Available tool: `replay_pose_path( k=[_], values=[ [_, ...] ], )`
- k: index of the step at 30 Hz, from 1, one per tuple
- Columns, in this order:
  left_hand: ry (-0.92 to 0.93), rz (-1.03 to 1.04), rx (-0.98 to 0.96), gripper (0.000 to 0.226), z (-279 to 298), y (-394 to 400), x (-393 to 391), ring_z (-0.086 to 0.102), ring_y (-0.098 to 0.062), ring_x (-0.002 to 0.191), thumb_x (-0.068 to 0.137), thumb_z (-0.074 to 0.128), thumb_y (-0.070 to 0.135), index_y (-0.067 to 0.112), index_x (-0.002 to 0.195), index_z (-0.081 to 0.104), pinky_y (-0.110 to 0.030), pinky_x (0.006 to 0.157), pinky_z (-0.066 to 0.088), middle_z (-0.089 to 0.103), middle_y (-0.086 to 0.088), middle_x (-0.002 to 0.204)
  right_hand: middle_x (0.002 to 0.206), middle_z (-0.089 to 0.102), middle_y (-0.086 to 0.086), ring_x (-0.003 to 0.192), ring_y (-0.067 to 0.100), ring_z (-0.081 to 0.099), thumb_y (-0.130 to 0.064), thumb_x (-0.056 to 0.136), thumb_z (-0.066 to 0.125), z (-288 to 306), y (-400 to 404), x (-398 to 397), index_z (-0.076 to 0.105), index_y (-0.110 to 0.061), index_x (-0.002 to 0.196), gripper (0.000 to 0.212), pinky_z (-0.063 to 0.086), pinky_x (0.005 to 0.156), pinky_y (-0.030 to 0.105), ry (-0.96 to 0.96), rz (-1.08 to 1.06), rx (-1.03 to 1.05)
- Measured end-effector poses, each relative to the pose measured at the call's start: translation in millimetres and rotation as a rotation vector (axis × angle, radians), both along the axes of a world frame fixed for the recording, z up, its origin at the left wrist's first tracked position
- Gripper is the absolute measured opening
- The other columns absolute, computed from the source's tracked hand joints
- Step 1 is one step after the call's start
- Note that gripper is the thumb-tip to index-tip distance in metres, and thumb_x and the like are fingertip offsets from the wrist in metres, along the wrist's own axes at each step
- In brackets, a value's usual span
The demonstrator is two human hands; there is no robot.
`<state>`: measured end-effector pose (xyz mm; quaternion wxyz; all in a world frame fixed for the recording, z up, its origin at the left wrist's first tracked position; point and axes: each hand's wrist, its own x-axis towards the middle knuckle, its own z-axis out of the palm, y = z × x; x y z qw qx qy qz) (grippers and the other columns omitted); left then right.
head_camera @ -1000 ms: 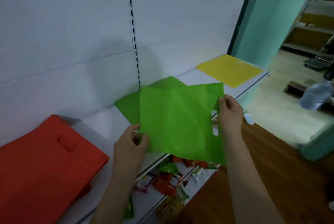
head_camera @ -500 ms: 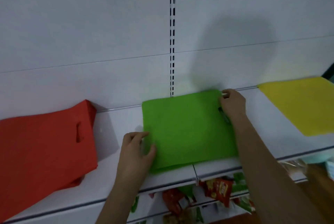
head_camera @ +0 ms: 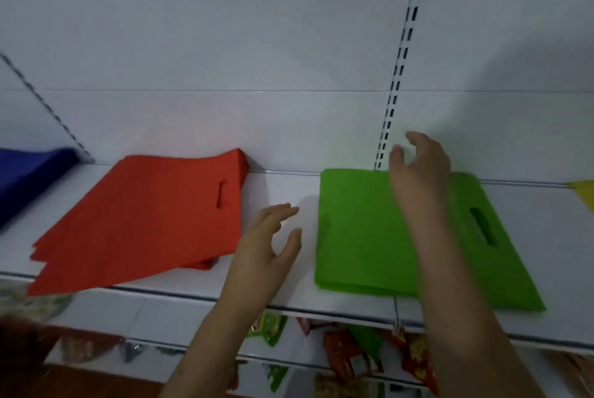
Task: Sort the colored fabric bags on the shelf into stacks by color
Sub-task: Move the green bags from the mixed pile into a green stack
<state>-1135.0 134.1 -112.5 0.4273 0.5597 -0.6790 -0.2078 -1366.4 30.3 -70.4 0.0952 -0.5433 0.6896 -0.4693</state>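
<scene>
I see four colours laid out along the white shelf [head_camera: 283, 296], each in its own place. The green bags [head_camera: 363, 237] lie flat in a low pile toward the right of the shelf, back edge close to the wall, front edge at the shelf's front edge. The red bags [head_camera: 144, 217] make a looser pile at the middle left, their corners fanned and overhanging the front edge. A blue bag [head_camera: 29, 172] sits at the far left end, and a yellow corner [head_camera: 583, 193] shows at the right end, both cut off by the frame.

My left hand [head_camera: 266, 243] hovers over the bare strip between red and green, fingers spread and holding nothing. My right hand [head_camera: 418, 169] is above the back edge of the green pile, fingers loosely apart, empty too; whether it touches the fabric I cannot tell.

I judge the sorting well along, possibly near done: no mixed pile is in view. What seems left is squaring up the red pile, and checking the parts of the shelf I cannot see.

Around: a slotted upright [head_camera: 401, 60] on the back wall behind the green pile, and snack packets [head_camera: 353, 349] on the shelf below. Nothing blocks either hand.
</scene>
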Motion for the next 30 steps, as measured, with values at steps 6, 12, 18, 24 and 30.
replay_pose_path(
  k=[6, 12, 18, 24, 30],
  values=[
    [0.1, 0.143, -0.117, 0.028, 25.9, 47.2, 83.9, 0.061, -0.006, 0.112, 0.098, 0.056, 0.021, 0.02, 0.124, 0.065, -0.016, 0.092, 0.048, 0.064, 0.013, 0.12, 0.125, 0.063, 0.012, 0.118, 0.028, 0.056, -0.023, 0.096, 0.054, 28.0, 5.3, 146.7, 0.061, -0.006, 0.127, 0.036, 0.039, 0.101, 0.034, -0.029, 0.246, -0.206],
    [0.127, 0.233, -0.175, 0.03, 39.7, 90.6, 198.2, 0.06, -0.007, 0.117, 0.102, 0.053, 0.022, 0.021, 0.131, 0.061, -0.016, 0.095, 0.046, 0.063, 0.012, 0.121, 0.125, 0.064, 0.006, 0.118, 0.026, 0.056, -0.026, 0.094, 0.051, 49.6, 36.7, 311.1, 0.062, -0.011, 0.125, 0.036, 0.037, 0.099, 0.03, -0.027, 0.425, -0.275],
    [0.047, 0.444, -0.117, 0.036, 31.6, 139.9, 346.0, 0.053, 0.001, 0.118, 0.099, 0.048, 0.042, 0.041, 0.135, 0.052, -0.016, 0.095, 0.046, 0.054, 0.027, 0.125, 0.127, 0.062, 0.006, 0.118, 0.024, 0.054, -0.023, 0.098, 0.052, 68.1, 70.1, 480.2, 0.06, -0.011, 0.129, 0.034, 0.029, 0.091, 0.017, -0.022, 0.634, -0.312],
    [0.025, 0.627, -0.059, 0.041, 23.9, 191.1, 473.8, 0.047, 0.008, 0.122, 0.099, 0.045, 0.046, 0.039, 0.139, 0.049, -0.021, 0.102, 0.044, 0.051, 0.027, 0.132, 0.131, 0.059, 0.0, 0.124, 0.019, 0.051, -0.029, 0.1, 0.049, 72.8, 99.1, 633.0, 0.057, -0.015, 0.133, 0.037, 0.035, 0.096, 0.023, -0.087, 0.793, -0.281],
    [0.042, 0.738, -0.015, 0.041, 8.9, 199.4, 583.9, 0.044, 0.011, 0.124, 0.1, 0.047, 0.046, 0.04, 0.141, 0.046, -0.018, 0.101, 0.042, 0.047, 0.028, 0.135, 0.132, 0.058, 0.0, 0.124, 0.018, 0.05, -0.029, 0.1, 0.049, 58.1, 99.6, 762.4, 0.056, -0.015, 0.134, 0.037, 0.036, 0.093, 0.023, -0.112, 0.923, -0.229]
  ],
)
